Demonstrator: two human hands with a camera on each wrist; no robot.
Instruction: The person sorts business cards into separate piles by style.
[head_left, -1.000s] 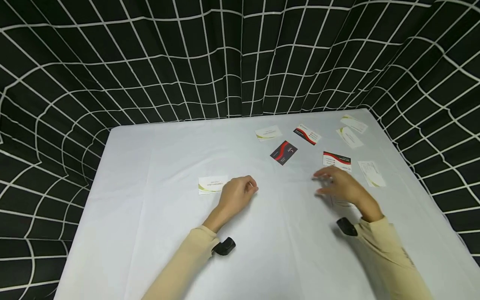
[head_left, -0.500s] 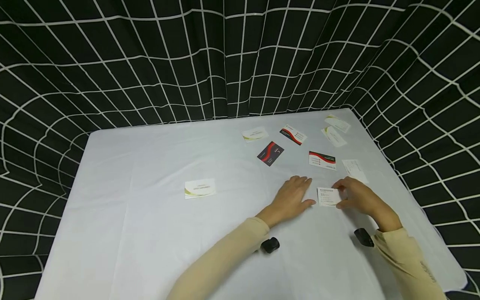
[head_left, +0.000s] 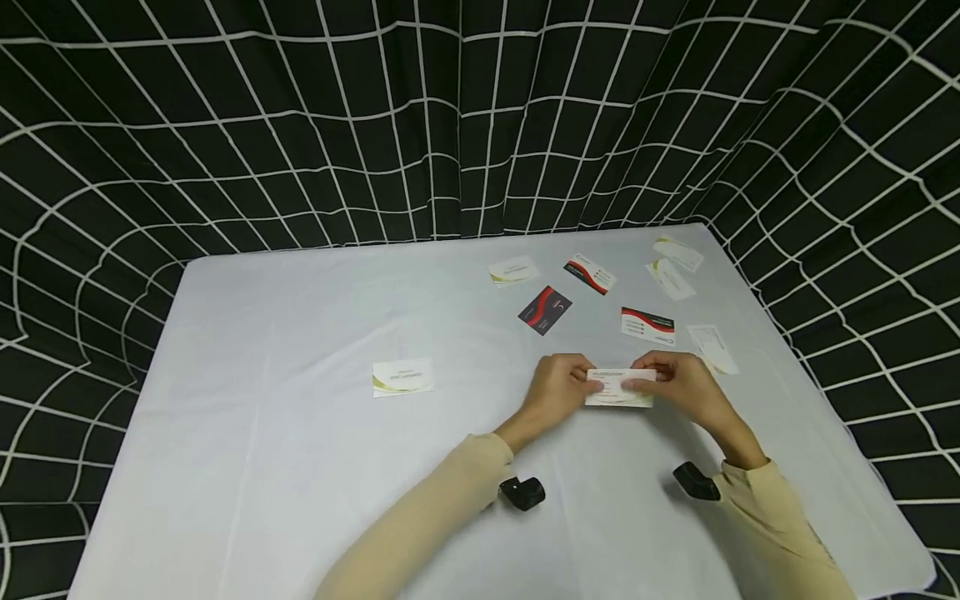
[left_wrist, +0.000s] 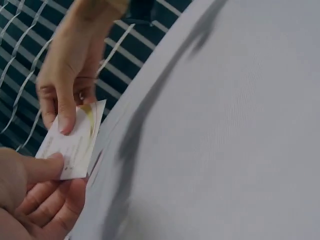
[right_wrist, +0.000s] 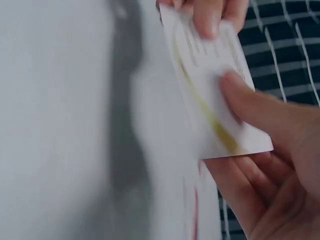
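Both hands hold a white business card [head_left: 615, 398] with small print and a yellow-green curve, raised over the table right of centre. My left hand [head_left: 553, 390] pinches its left end, thumb on the printed face. At the other end, my right hand [head_left: 688, 387] pinches it the same way. In the left wrist view the card [left_wrist: 84, 147] is tilted, with the fingers behind it. The right wrist view shows the curve on the card [right_wrist: 202, 75] close up, beside the right thumb [right_wrist: 255, 107].
White-and-green cards [head_left: 402, 378] lie on the white tablecloth [head_left: 300, 483] to the left. Behind the hands are a dark red-striped card [head_left: 545, 311], two red-black-white cards [head_left: 648, 326] and several pale cards [head_left: 670, 279]. A black grid curtain [head_left: 375, 125] borders the table.
My left hand has moved right, away from the left cards, to the white card. My right hand has picked that card up off the table, and both hands now pinch it.
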